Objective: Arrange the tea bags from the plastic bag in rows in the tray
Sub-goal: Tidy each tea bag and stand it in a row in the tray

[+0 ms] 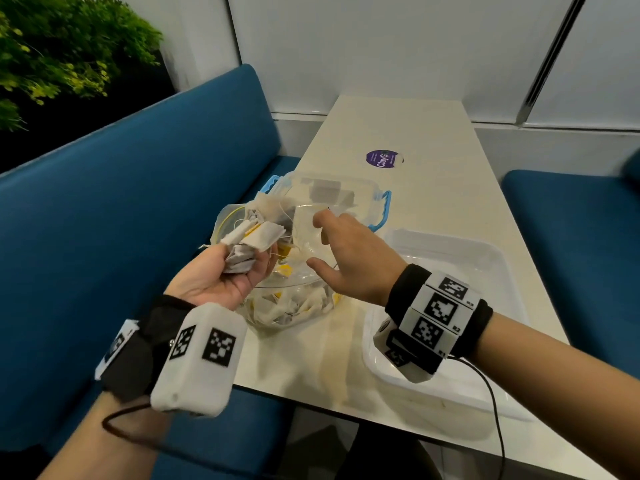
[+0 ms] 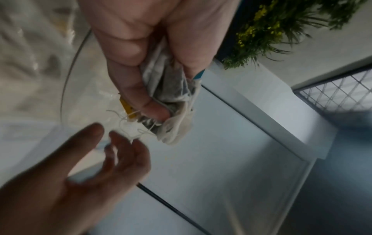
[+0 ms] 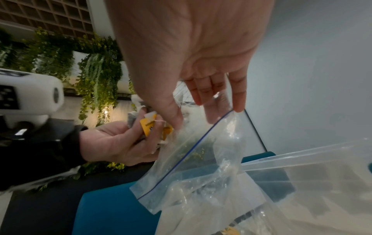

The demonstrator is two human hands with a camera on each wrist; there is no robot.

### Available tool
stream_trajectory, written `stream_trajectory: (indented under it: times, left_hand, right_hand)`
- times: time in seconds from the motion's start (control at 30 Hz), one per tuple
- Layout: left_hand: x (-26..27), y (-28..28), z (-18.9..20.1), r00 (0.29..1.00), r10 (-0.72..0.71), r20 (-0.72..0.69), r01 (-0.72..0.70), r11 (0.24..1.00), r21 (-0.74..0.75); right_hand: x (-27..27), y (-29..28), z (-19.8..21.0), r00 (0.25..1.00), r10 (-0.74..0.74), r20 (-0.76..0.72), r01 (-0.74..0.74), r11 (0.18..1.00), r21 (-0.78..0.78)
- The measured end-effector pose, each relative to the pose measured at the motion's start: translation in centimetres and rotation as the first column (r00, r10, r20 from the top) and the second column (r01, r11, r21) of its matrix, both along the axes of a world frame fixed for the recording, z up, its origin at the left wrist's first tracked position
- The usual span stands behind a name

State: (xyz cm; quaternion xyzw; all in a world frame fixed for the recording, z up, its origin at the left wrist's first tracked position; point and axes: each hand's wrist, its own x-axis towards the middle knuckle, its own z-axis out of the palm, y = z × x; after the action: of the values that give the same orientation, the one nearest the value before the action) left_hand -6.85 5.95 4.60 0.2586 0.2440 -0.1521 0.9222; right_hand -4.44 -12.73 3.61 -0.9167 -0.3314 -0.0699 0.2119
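White table (image 1: pixel 433 216), plastic bag (image 1: pixel 294 306), tray (image 1: pixel 485 265), clip-lid container (image 1: pixel 346 188), purple sticker (image 1: pixel 382 158)

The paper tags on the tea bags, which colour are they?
Yellow; the tags on the tea bags show best in the right wrist view.

There were 2 hands (image 1: pixel 221 278) (image 1: pixel 349 258), 1 plastic bag (image 1: pixel 294 271), 1 tray (image 1: pixel 485 258), 1 clip-lid box (image 1: pixel 377 202), 1 table (image 1: pixel 433 133); tea bags (image 1: pixel 249 240) too bunched to count.

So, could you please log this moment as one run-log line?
left hand: grips tea bags | right hand: open at plastic bag | tray: no tea bags visible
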Motion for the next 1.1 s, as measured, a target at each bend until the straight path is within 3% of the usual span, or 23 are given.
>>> stream_trajectory:
  times: [0.1, 0.17, 0.27, 0.33, 0.47, 0.57, 0.67, 0.93, 1.1]
  left_hand:
    - [-1.0, -2.0, 1.0, 1.0, -0.015, 0.018, 0.016, 0.998, -0.067]
    - [-1.0, -3.1, 1.3, 1.0, -0.016, 0.026, 0.019, 0.993, -0.117]
    - [-0.2, -4.5, 1.5, 0.999, -0.045, 0.03, 0.049, 0.986, -0.158]
    - [0.2, -5.6, 1.9, 0.992, -0.118, 0.043, 0.124, 0.974, -0.19]
    - [0.3, -8.7, 1.6, 0.95, -0.277, 0.146, 0.31, 0.899, -0.31]
    - [0.0, -11.9, 0.8, 0.931, -0.334, 0.148, 0.363, 0.894, -0.264]
    - [0.1, -14.0, -0.6, 0.955, -0.27, 0.12, 0.287, 0.945, -0.154]
    - [-0.1, -15.3, -2.3, 0.923, -0.334, 0.193, 0.365, 0.919, -0.152]
    - [-0.2, -15.2, -2.6, 0.929, -0.314, 0.196, 0.337, 0.937, -0.094]
  right_hand:
    - [0.0, -0.6, -0.3, 0.992, 0.084, -0.094, -0.066, 0.981, 0.18]
    - [0.1, -1.2, -0.6, 0.993, 0.105, -0.046, -0.086, 0.947, 0.31]
    - [-0.1, -2.9, 0.0, 0.999, 0.016, 0.035, -0.031, 0.887, 0.461]
    - [-0.5, -4.4, 1.3, 0.999, -0.022, 0.022, 0.006, 0.838, 0.546]
    - [-1.6, -6.8, 3.5, 0.99, 0.058, -0.13, 0.043, 0.75, 0.66]
    - [-1.9, -8.1, 3.2, 0.984, 0.035, -0.175, 0.079, 0.795, 0.602]
    - [-2.0, -9.0, 1.9, 0.995, -0.015, -0.098, 0.062, 0.862, 0.503]
    - [-2.8, -8.9, -0.7, 0.991, -0.077, -0.107, 0.106, 0.947, 0.303]
    - [-2.8, -8.4, -1.6, 0.997, -0.062, 0.052, 0.049, 0.975, 0.217]
